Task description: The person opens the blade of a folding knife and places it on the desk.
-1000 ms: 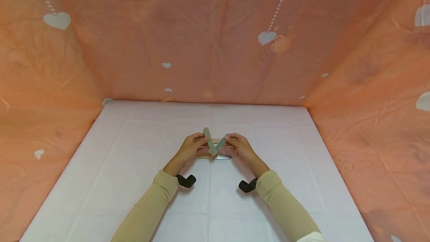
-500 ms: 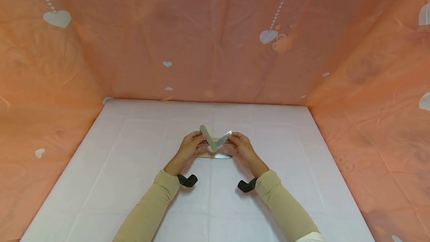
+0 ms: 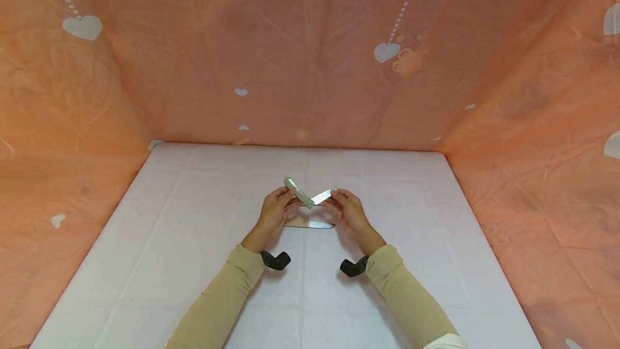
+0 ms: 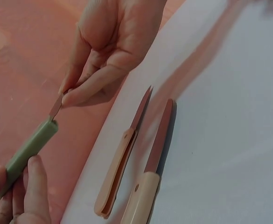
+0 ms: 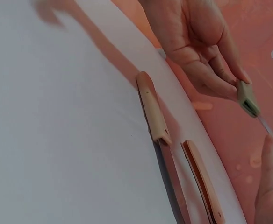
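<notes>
A green-handled folding knife [image 3: 299, 194] is held above the table in the head view, its blade [image 3: 322, 197] swung partly out into a wide V. My left hand [image 3: 273, 213] grips the handle between thumb and fingers, as the left wrist view also shows. With thumb and fingertips, my right hand [image 3: 353, 215] pinches the blade near its tip. Below lie two more folding knives with their blades out: one with a cream handle [image 4: 142, 198] and one with a peach handle [image 4: 115, 175]. In the head view the hands partly hide the farther one.
A white cloth [image 3: 194, 284] covers the table. Orange sheeting with pale hearts [image 3: 310, 90] rises behind the table and along both sides. Black wrist mounts [image 3: 276, 260] jut inward from both wrists.
The green knife's blade has swung farther out from its handle, widening the V. Its handle leans more to the left, and the pivot has risen in view.
</notes>
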Motion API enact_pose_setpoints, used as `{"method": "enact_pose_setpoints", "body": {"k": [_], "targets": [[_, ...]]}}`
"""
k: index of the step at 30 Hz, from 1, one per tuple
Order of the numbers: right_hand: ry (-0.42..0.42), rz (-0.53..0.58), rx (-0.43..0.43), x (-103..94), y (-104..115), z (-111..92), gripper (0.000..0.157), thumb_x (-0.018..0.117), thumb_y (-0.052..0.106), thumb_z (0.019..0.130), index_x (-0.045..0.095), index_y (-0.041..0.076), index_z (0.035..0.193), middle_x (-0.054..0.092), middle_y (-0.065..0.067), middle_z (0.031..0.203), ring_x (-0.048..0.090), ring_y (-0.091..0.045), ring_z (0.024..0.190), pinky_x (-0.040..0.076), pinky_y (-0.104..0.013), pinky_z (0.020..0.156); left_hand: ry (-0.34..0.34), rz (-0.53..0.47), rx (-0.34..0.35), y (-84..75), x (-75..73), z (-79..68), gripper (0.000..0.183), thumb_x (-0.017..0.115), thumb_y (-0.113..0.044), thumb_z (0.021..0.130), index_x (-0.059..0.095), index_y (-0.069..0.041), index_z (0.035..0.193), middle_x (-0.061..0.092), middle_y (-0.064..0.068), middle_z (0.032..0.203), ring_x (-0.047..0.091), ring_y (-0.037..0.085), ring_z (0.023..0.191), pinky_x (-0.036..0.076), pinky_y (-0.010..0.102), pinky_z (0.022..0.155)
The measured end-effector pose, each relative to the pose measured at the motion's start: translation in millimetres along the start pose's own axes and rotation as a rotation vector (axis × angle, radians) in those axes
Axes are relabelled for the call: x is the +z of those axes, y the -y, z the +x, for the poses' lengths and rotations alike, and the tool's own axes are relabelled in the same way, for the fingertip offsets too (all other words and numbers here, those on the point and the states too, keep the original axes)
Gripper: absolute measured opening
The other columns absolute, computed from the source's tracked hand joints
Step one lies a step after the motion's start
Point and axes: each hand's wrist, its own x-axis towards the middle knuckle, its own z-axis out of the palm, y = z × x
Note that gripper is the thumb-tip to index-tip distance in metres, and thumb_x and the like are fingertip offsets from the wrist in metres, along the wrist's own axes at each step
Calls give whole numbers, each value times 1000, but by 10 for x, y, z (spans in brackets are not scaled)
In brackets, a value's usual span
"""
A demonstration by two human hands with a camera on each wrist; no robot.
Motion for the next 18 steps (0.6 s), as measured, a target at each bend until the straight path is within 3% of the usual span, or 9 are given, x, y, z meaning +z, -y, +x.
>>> {"method": "enact_pose_setpoints", "body": {"k": [12,18], "targets": [[-74,83,-13,10,-47,4,12,46,-5,94,53,2,88,57,-10,84,62,-15,75,53,-27,78,-98,-117,-25,44,64,12,27,51,-5,95,46,12,116,54,14,100,61,20,89,49,35,88],[-106,127,4,38,-55,9,7,45,-3,96,49,2,93,55,-12,89,62,-16,79,50,-29,86,-142,-216,-44,58,109,12,25,50,-5,96,44,10,115,49,16,106,60,22,94,47,32,90]]}}
